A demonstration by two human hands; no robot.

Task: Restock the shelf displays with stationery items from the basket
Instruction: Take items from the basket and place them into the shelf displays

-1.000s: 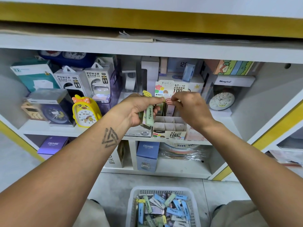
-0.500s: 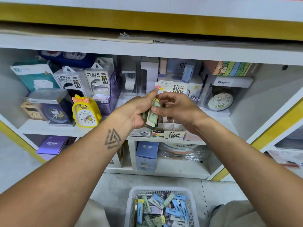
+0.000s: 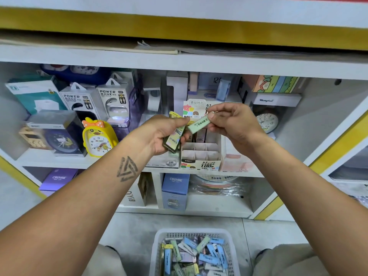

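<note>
**Mara:** Hands first. Where does each one stand?

**Ilse:** The left hand (image 3: 159,134) clenches a small stack of lead cases (image 3: 173,139), fingers wrapped round them, with a yellow case poking out at the top. The right hand (image 3: 232,124) pinches one mint-green case (image 3: 198,125) between thumb and forefinger, tilted, with its lower end just beside the stack.

**Mara:** And the target?

**Ilse:** The display box (image 3: 201,156) sits on the shelf (image 3: 247,173), at about six o'clock from the green case. Its front cells look empty; a few cases stand in the back row, partly hidden by the hands, so she would not swear to the count.

**Mara:** Where is the rest of the stock?

**Ilse:** In the white basket (image 3: 192,234) on the floor, at six o'clock from the box, between the person's knees. It holds plenty of blue, green and yellow cases.

**Mara:** What could go wrong from here?

**Ilse:** The pinch is light and near one end, so the green case may swivel and catch on a cardboard divider instead of dropping into a cell. The cells are narrow, and a tilted entry would probably jam or bend the partition. The clenched stack could also fan out if the left grip loosens while the person watches the other hand. The duck clock (image 3: 98,137), at nine o'clock from the left hand, stands near the left wrist, and a careless swing might knock it.
</note>
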